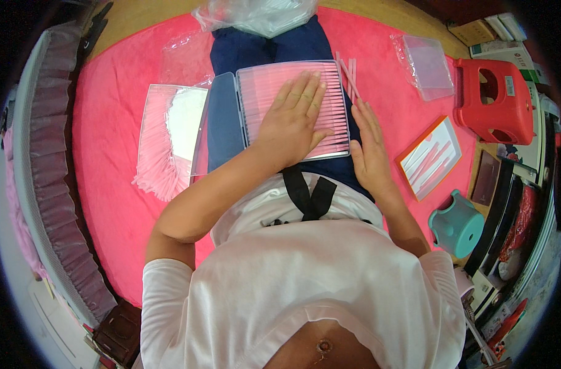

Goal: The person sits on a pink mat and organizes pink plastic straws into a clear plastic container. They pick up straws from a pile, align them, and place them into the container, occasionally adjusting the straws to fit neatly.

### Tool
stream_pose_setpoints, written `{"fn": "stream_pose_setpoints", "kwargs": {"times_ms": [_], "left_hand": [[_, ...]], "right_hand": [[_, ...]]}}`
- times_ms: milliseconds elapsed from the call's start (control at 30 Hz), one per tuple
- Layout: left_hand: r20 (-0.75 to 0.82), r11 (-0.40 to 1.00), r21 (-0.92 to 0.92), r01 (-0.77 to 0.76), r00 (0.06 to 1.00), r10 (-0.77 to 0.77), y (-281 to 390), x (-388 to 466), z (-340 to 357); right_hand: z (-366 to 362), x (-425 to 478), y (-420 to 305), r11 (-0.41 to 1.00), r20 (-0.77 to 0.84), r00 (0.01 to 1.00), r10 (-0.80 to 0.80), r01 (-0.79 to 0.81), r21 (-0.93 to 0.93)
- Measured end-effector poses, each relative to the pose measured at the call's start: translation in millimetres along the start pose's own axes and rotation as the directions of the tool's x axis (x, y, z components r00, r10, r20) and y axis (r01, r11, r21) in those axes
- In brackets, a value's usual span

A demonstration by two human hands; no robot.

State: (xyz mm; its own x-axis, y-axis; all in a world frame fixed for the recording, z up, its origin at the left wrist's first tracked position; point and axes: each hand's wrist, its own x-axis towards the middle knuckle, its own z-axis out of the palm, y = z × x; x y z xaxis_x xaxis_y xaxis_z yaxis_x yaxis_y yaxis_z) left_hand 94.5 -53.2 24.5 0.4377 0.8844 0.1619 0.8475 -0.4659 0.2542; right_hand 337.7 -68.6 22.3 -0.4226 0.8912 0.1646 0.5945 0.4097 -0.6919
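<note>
A clear plastic case (345,108) full of slim pink pen-like sticks (333,121) in a row rests on my legs, its lid folded out to the left. My left hand (295,117) lies flat, palm down, on the sticks, with nothing gripped. Beside the case's right edge is my right hand (369,140), fingers extended and thumb apart; its palm side is hidden. Loose pink sticks (352,79) lie just beyond its fingertips. To the left, many more pink sticks (157,152) are fanned out by a clear, white-lined case (186,115).
A pink mat (110,138) covers the floor. On the right are a clear plastic box (430,67), an orange-rimmed tray (453,159) of sticks, a red stool (515,104) and a teal stool (467,228). Clear plastic bags (262,16) lie over my lower legs.
</note>
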Motion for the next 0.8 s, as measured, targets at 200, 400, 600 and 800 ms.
{"fn": "stream_pose_setpoints", "kwargs": {"times_ms": [200,400,600,800], "left_hand": [[0.061,0.997,0.081,0.016,0.998,-0.021,2.5,4.7,16.0],[0.056,0.999,0.037,0.018,0.998,-0.02,5.5,4.4,23.3],[0.062,0.997,0.058,0.042,0.997,-0.045,-0.3,16.3,8.5],[0.06,0.994,0.097,0.041,0.997,-0.047,-14.3,29.1,14.4]], "right_hand": [[6.1,-0.2,4.1,1.0,0.011,1.0,0.016,-0.016,-0.001],[6.3,0.0,4.3,1.0,0.014,1.0,0.028,-0.028,0.007],[4.5,1.7,4.2,0.999,0.011,0.999,0.034,-0.034,0.001],[9.1,6.5,3.6,0.999,0.042,0.998,0.039,-0.039,-0.011]]}}
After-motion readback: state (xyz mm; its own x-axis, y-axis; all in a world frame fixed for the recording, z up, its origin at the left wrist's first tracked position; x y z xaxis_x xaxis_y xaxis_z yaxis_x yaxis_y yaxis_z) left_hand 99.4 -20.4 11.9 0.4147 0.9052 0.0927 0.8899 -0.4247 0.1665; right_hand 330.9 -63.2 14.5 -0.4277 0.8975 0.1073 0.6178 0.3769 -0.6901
